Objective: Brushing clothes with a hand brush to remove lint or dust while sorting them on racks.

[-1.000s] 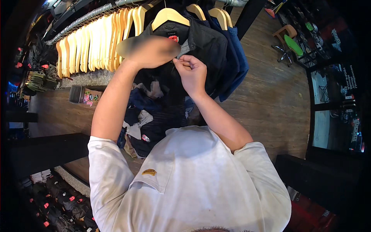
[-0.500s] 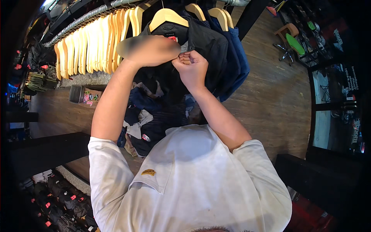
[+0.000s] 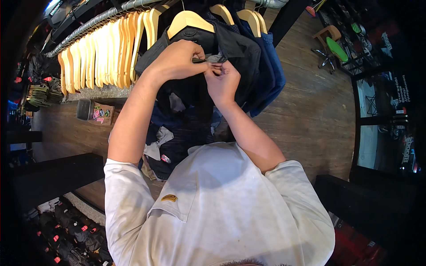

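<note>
A black collared shirt hangs on a pale wooden hanger in front of me. My left hand reaches across the shirt's open neck, with thumb and fingers pinched at the front edge just below the collar. Close beside it, my right hand has its fingers curled and pinched on the same edge, the two sets of fingertips almost touching. A bit of grey inner cloth shows above them. Whether a button lies between the fingertips is too small to tell.
Many bare wooden hangers fill the metal rail at left. Blue denim garments hang right of the shirt. Below lies a heap of clothes on the wooden floor. A grey bin and a green-seated chair stand farther off.
My left fingers have come down to the shirt's front edge, next to my right fingertips. The red neck label is now covered. The whole view has shifted slightly.
</note>
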Action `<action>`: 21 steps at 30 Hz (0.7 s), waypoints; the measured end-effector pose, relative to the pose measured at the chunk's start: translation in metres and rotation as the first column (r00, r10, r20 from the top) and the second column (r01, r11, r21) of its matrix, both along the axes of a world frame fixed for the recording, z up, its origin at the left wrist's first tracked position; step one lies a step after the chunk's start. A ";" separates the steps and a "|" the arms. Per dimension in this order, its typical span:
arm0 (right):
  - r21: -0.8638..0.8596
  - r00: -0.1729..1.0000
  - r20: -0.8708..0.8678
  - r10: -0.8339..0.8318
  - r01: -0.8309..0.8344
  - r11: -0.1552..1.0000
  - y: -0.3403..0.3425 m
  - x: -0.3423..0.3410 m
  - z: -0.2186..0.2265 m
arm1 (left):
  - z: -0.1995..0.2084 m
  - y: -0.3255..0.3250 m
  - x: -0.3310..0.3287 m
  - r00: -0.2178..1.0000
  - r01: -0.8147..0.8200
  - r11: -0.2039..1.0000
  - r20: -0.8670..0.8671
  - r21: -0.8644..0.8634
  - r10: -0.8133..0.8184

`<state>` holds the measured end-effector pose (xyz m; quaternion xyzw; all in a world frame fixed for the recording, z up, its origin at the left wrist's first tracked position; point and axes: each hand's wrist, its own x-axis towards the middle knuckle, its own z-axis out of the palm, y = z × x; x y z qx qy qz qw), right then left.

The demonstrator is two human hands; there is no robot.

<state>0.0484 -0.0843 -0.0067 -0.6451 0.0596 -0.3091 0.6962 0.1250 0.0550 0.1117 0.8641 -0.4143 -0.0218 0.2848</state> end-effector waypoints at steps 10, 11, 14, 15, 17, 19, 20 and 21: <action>-0.309 0.982 0.165 -0.096 0.143 0.940 -0.001 -0.003 0.005 | -0.007 0.000 0.001 0.996 -0.067 0.998 -0.051 -0.015 0.066; -0.360 0.972 0.227 -0.068 0.148 0.921 0.001 -0.007 0.008 | -0.011 0.004 0.003 0.985 -0.081 0.990 -0.161 -0.117 0.061; -0.433 0.968 0.249 0.030 0.083 0.898 0.004 -0.018 0.011 | -0.018 0.016 0.010 0.949 -0.103 0.973 -0.314 -0.204 0.035; -0.461 0.966 0.252 0.059 0.066 0.885 0.004 -0.018 0.011 | -0.019 0.019 0.012 0.933 -0.099 0.976 -0.359 -0.192 0.024; -0.492 0.963 0.255 0.089 0.050 0.869 0.003 -0.020 0.014 | -0.020 0.024 0.014 0.899 -0.086 0.973 -0.437 -0.214 -0.017; -0.184 0.988 0.106 0.116 -0.095 0.978 0.003 -0.021 0.017 | -0.024 0.026 0.016 0.858 -0.073 0.969 -0.510 -0.237 -0.060; -0.186 0.988 0.107 0.116 -0.094 0.978 0.002 -0.018 0.017 | -0.028 0.026 0.018 0.850 -0.069 0.962 -0.519 -0.265 -0.083; -0.052 0.981 0.089 0.175 -0.171 0.984 0.001 -0.012 0.017 | -0.032 0.026 0.019 0.843 -0.065 0.954 -0.527 -0.294 -0.105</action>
